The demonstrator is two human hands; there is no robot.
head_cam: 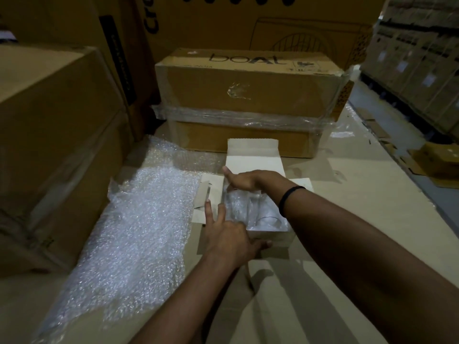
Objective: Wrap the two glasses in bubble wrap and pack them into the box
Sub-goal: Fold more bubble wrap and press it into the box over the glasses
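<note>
A warehouse of stacked brown cartons (248,88) is seen around a cardboard-covered worktop (347,194). The left hand (228,234), fingers straight, is braced at the 7 o'clock corner of the small white cardboard box (253,155). The right hand (244,181) is laid palm-down over the clear bubble-wrapped glasses (238,207) inside; its grip cannot be told. Packing is judged nearly done, with the flaps to be closed next. A spare sheet of clear bubble wrap (139,219) lies at 9 o'clock.

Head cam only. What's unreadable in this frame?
- Glass count: head view. The wrapped contents in the box are clear and dim, and the right hand covers the far part.
- Right hand's grip: head view. The fingertips are hidden beneath the hand itself.
- Bubble wrap sheet: head view. It runs off the bottom edge.
- Print on the rear carton: head view. It is cut off by the top edge.
</note>
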